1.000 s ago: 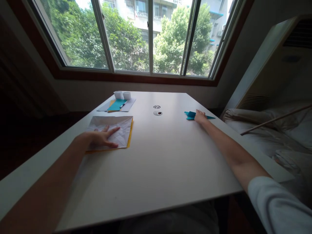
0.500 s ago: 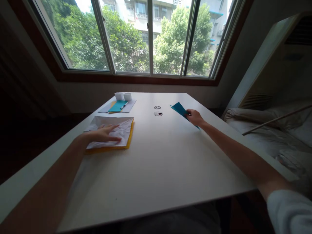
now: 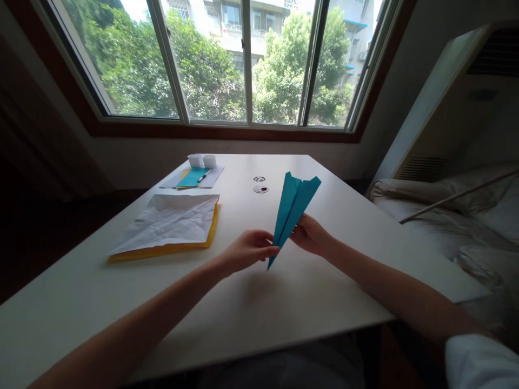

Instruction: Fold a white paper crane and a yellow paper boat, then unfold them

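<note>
A blue paper plane (image 3: 292, 204) is held up over the near middle of the table, its narrow tip pointing down toward me and its wings spread at the far end. My left hand (image 3: 250, 249) pinches it near the tip, thumb on top. On the other side, my right hand (image 3: 310, 233) grips its underside, and some of those fingers are hidden behind the paper. To the left lies a creased white sheet (image 3: 172, 219) on top of a yellow sheet (image 3: 162, 252), with neither hand touching them.
At the table's (image 3: 227, 335) far left are two small white boxes (image 3: 201, 160), a blue sheet (image 3: 193, 176) and a pen (image 3: 204, 175) on more paper. Two round inserts (image 3: 260, 189) sit in the tabletop. A cushioned seat (image 3: 430, 216) stands to the right, windows beyond.
My left hand has left the white sheet and now holds the plane's tip. My right hand has brought the plane left and nearer, and its folded wings have spread.
</note>
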`<state>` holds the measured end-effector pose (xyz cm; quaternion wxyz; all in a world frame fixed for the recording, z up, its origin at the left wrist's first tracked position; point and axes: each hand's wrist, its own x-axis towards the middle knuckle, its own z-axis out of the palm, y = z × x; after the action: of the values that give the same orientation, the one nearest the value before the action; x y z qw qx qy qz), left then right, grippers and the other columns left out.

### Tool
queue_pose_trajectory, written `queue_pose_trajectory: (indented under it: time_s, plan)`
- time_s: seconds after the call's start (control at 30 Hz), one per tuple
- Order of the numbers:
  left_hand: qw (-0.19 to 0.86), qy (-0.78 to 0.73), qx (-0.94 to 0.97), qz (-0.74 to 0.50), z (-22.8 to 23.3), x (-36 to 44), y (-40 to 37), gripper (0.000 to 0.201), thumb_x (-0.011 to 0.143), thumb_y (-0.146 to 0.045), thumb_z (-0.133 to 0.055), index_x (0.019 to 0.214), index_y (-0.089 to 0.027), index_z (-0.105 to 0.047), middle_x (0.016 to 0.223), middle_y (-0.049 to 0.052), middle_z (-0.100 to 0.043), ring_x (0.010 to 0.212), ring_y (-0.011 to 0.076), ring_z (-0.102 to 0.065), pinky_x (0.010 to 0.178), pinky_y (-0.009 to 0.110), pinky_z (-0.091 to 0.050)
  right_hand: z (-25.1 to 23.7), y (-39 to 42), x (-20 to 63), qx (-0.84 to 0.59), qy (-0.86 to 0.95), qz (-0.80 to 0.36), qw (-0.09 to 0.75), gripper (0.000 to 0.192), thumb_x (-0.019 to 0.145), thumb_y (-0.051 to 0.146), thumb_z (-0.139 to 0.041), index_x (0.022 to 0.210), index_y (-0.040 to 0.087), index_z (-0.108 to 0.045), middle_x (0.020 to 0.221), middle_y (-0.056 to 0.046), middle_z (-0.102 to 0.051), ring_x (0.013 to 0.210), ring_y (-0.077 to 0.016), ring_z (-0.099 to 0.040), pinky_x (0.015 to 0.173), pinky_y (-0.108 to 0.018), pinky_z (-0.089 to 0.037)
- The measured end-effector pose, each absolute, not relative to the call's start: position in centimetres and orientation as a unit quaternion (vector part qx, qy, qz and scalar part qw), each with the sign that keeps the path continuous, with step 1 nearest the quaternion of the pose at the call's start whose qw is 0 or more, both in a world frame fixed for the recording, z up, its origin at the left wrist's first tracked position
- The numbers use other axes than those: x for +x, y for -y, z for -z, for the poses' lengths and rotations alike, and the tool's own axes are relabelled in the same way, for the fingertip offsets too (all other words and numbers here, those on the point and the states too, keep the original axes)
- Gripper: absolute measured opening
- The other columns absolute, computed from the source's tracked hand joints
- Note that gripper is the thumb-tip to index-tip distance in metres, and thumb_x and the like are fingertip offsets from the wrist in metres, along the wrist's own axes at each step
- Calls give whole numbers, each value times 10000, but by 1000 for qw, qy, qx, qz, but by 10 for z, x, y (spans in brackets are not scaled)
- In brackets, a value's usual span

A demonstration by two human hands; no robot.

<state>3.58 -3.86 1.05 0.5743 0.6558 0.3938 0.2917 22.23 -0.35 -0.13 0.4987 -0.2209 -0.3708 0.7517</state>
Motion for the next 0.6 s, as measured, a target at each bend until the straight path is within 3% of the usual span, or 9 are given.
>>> queue_pose_trajectory:
  time_s: [0.27, 0.43, 0.6]
  plan:
    - [594, -385, 606, -363, 2, 38, 35, 326, 633, -319, -726, 845, -103, -602, 736, 60, -641, 658, 163, -615, 627, 299, -491, 3, 14, 214, -260, 421, -727, 476, 173, 707, 282, -681, 857, 220, -620, 826, 6, -646, 761, -131, -601, 733, -302, -484]
    - [515, -417, 626, -411, 6, 35, 30, 324, 657, -339, -702, 859, -114, -587, 727, 63, -652, 662, 178, -619, 618, 312, -497, 11, 17, 210, -298, 476, -680, 471, 262, 744, 427, -609, 867, 196, -615, 853, -29, -634, 739, -140, -598, 685, -297, -467]
    - [500, -401, 655, -400, 7, 38, 33, 276, 658, -328, -700, 820, -133, -593, 698, 47, -649, 650, 178, -610, 600, 307, -490, 13, 18, 209, -342, 525, -601, 497, 275, 692, 398, -665, 861, 185, -623, 779, -16, -623, 643, -108, -548, 658, -284, -453]
